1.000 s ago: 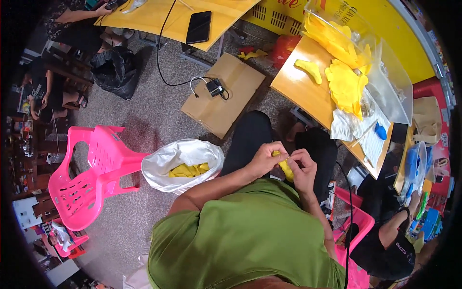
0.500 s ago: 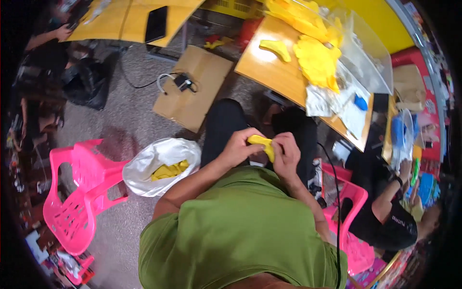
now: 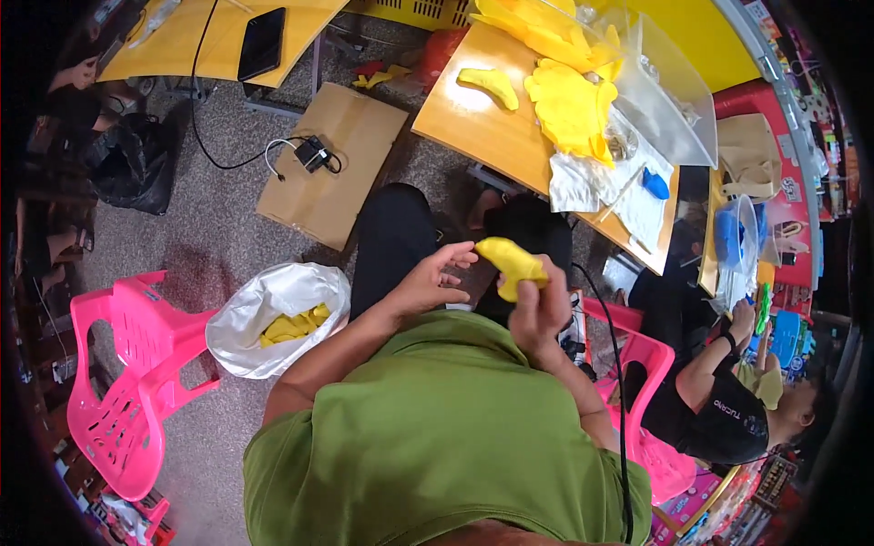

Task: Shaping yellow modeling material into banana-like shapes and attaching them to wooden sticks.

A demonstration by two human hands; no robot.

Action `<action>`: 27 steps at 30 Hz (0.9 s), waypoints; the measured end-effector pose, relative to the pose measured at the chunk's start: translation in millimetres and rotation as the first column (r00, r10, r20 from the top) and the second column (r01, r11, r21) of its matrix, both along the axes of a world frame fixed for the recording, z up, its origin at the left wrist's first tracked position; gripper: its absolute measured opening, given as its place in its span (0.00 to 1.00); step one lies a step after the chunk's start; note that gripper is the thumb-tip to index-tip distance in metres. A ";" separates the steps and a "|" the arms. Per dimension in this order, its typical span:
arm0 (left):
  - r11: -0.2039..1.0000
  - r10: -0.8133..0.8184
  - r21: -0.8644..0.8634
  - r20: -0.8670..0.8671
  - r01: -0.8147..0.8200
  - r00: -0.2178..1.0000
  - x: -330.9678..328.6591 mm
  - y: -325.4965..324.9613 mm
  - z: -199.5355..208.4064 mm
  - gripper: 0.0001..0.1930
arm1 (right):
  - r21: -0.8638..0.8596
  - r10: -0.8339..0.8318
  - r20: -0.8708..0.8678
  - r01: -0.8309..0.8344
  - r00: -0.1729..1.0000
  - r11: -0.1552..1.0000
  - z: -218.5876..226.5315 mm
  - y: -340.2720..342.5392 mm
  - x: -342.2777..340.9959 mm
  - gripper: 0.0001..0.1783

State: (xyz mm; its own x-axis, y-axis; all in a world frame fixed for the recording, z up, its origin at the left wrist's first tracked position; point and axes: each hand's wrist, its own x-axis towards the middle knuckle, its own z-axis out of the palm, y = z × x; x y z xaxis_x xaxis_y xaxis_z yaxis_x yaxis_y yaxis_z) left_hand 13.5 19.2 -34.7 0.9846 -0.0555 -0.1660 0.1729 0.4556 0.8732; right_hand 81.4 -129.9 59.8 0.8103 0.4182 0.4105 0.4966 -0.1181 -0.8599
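Observation:
A yellow curved piece [image 3: 506,258], plump and banana-like with a short fork at its lower end, is gripped in my right hand [image 3: 539,309] above my lap; its exact kind is unclear. My left hand [image 3: 431,280] is beside its upper left tip, thumb and fingers apart, with nothing held. Whether a fingertip still brushes that tip is hard to tell. To the left, an open white sack [image 3: 229,338] on the floor contains several similar yellow pieces [image 3: 296,326]. Another yellow curved piece [image 3: 490,86] lies on the wooden table [image 3: 464,118] ahead.
Flat yellow pieces [image 3: 572,107] are heaped on the table beside a clear plastic bin [image 3: 678,100]. Flattened cardboard [image 3: 341,150] with a black adapter [image 3: 312,155] lies on the floor. A pink chair [image 3: 155,341] stands left; a co-worker [image 3: 715,391] sits at right. A black cable [image 3: 621,382] hangs by my right arm.
My left hand has let go of the yellow piece and opened to the left. In my right hand the piece now shows more fully. The whole view has shifted slightly.

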 end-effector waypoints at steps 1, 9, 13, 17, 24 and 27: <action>0.995 -0.054 0.081 -0.096 0.061 0.994 -2.1 -1.9 -2.4 0.35 | -0.221 0.126 0.135 -0.094 0.983 0.971 -11.3 5.1 8.7 0.08; 0.994 -0.087 -0.072 -0.073 0.082 0.994 2.8 -8.3 -19.9 0.30 | -0.455 0.180 0.151 -0.093 0.972 0.886 -34.8 -1.8 8.3 0.03; 0.983 -0.135 -0.137 -0.096 0.122 0.986 -3.5 -6.5 -46.5 0.34 | -0.470 0.187 0.020 -0.156 0.982 0.869 -34.1 -2.0 10.3 0.06; 0.951 -0.029 -0.310 -0.046 0.013 0.999 -4.1 10.4 10.6 0.36 | -0.311 0.140 -0.346 -0.255 0.928 0.916 -32.0 -8.6 13.2 0.08; 0.991 0.104 -0.083 -0.046 -0.107 0.994 -1.1 21.3 23.6 0.15 | 0.059 0.244 -0.739 -0.301 0.628 0.952 -27.6 -1.9 7.0 0.07; 0.961 0.221 -0.159 -0.044 -0.225 0.974 -4.2 21.6 22.4 0.11 | 0.045 0.251 -0.745 -0.329 0.618 0.943 -34.4 -5.0 5.6 0.07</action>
